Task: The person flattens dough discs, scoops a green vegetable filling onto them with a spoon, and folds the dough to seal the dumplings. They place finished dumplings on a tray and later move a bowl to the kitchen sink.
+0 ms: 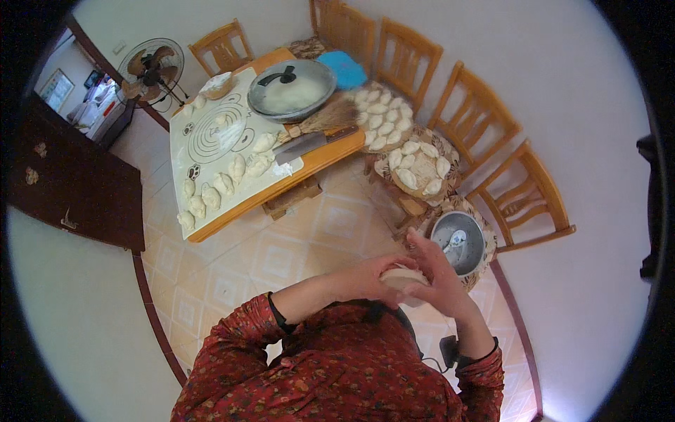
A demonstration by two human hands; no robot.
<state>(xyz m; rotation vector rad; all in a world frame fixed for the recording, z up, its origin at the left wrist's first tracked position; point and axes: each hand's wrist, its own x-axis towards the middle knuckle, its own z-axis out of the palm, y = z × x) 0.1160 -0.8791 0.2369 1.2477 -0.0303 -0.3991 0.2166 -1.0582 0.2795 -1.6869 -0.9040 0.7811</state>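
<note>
In front of my body, a round, pale piece of dough [402, 277] is held between my two hands. My left hand [364, 280] curls around its left side. On the other side, my right hand [440, 282] presses it with the thumb, its other fingers pointing up and away. Parts of the dough are covered by my fingers. Just beyond the right hand stands a metal bowl [478, 248] with dark bits of food stuck inside. A white spoon [455, 240] with a blue pattern rests in this bowl.
Shaped dumplings fill a round tray [377, 149] and ring a floured board [420, 164] on patterned-cushioned chairs. The wooden table [248, 203] bears dough pieces [223, 183], a cleaver [300, 149], a straw brush [329, 117] and a lidded pan [291, 113]. A fan [153, 74] stands behind.
</note>
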